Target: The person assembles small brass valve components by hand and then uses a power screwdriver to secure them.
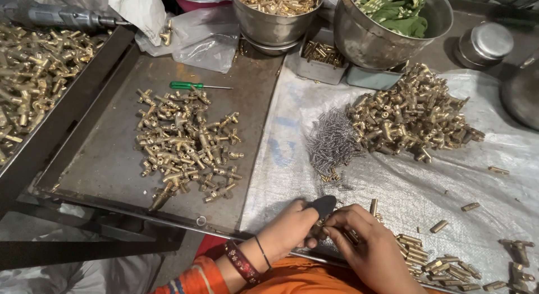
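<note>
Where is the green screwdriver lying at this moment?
The green screwdriver lies in the upper part of the head view, on the metal tray, just above the heap of brass fittings.

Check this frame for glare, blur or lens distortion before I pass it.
Head view: lighting is even and focus sharp on the brass fittings in the tray; mild glare shows on the steel pot and the plastic sheet; edges bow slightly; the left hand and right hand look barely blurred.

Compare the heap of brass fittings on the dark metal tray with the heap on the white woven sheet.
The tray heap is spread loosely, with T-shaped pieces lying apart; the sheet heap is piled tighter and higher. Grey wire springs border only the sheet heap. Both are brass-coloured.
</note>
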